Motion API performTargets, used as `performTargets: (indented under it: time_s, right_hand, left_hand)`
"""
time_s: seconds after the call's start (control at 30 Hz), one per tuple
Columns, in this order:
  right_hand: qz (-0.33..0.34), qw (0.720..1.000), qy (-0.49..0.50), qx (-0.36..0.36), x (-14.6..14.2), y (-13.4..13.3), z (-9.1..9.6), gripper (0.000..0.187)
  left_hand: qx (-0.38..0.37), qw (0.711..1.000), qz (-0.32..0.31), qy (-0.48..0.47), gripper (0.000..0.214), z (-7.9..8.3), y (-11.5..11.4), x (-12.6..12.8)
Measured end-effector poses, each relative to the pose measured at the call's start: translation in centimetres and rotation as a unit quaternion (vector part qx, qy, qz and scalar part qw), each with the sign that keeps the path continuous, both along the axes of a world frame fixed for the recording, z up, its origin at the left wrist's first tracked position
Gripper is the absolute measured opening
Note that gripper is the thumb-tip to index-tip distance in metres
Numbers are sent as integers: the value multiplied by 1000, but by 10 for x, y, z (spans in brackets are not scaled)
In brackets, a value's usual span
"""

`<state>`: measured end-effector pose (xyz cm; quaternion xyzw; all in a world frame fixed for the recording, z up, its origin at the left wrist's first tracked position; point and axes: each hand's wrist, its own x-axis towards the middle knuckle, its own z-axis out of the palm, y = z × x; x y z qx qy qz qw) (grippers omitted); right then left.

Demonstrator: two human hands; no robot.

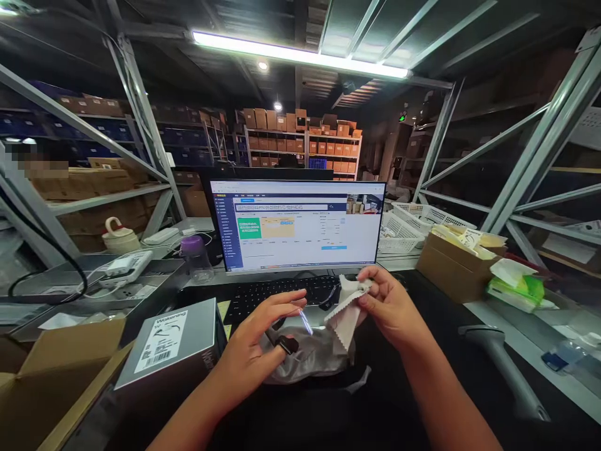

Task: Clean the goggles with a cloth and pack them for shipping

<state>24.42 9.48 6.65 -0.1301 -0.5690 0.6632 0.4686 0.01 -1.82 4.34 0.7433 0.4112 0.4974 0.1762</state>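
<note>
My left hand is closed around a pair of dark-framed glasses, with the thumb against a black part of the frame. A bright streak of light reflects off a lens, and much of the frame is hidden by my fingers. Between the thumb and fingers of my right hand, a pale grey cleaning cloth with zigzag edges hangs down beside the glasses. Under both hands lies a shiny grey pouch or bag on the black desk mat. A grey box with a white label showing glasses stands left of my left hand.
A monitor and a black keyboard are in front. An open carton sits at left, a purple-lidded bottle behind. At right are a barcode scanner, a filled cardboard box, a tissue pack and white baskets.
</note>
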Motion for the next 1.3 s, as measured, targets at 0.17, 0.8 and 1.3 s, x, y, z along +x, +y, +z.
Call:
performTargets:
  time_s: [0.17, 0.8, 1.3]
  right_hand:
    - [-10, 1000, -12, 15, 4, -13, 7, 30]
    - [-349, 629, -129, 683, -70, -82, -44, 35]
    - [-321, 658, -185, 656, -61, -58, -41, 40]
  left_hand:
    - [6, 1000, 5, 7, 59, -2, 0, -1]
    - [127, 970, 147, 149, 49, -2, -8, 11]
    - [62, 979, 172, 86, 50, -7, -1, 13]
